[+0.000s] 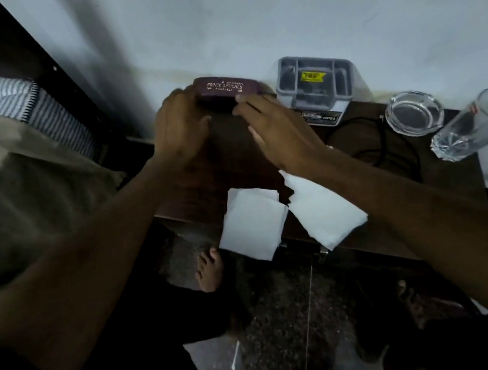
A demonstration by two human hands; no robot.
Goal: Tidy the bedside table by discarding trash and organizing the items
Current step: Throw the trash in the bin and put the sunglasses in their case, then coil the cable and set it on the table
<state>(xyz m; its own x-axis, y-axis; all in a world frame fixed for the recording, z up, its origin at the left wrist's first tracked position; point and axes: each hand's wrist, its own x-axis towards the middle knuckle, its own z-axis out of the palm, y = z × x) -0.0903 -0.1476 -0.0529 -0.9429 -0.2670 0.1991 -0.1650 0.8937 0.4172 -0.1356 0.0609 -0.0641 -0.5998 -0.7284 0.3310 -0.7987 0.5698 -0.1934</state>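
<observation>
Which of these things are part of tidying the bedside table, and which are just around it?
Part of the job:
spectacle case, held by left hand and right hand
white papers
grey organizer
glass ashtray
drinking glass
black cable

Just around:
bed
wall
floor

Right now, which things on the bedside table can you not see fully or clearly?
Head view:
- Maroon spectacle case: front hidden by the left hand and right hand; contents unknown.
- Clear drinking glass: rim cut off by the right edge.
- Grey plastic organizer: yellow label blurred, unreadable.
</observation>
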